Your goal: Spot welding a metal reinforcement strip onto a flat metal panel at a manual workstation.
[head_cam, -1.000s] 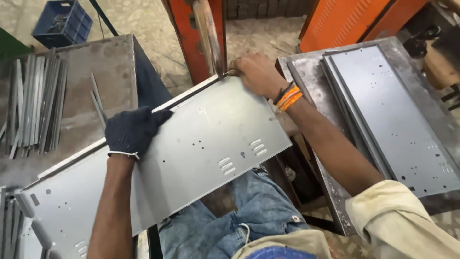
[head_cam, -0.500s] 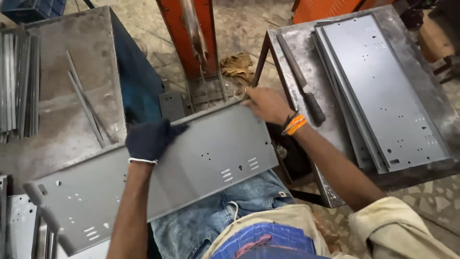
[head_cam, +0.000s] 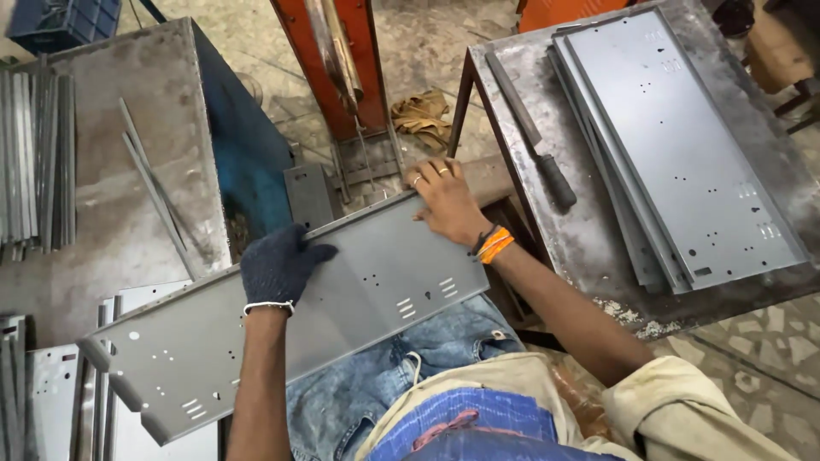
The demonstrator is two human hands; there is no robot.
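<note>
Long grey punched sheet-metal panel (head_cam: 342, 299) lies across the person's lap, its lower left end cut partly by frame edge. Left hand (head_cam: 278, 266), in a dark knit glove, fingers curled over the panel's far edge, gripping it; fingertips hidden behind the rim. Right hand (head_cam: 446, 201), bare, two rings, orange wristband, flat on the panel's far right corner, fingers hooked over the edge. Beyond the hands: orange steel upright (head_cam: 333, 64), concrete floor, crumpled tan rag (head_cam: 421, 113). Right of the right hand: worn metal table (head_cam: 589, 248) with stacked grey panels (head_cam: 683, 145), count unclear, plus one dark-handled file (head_cam: 531, 132). Left of the left hand: grey steel bench (head_cam: 128, 85), two loose strips (head_cam: 154, 183), a strip bundle (head_cam: 36, 162) cut off.
</note>
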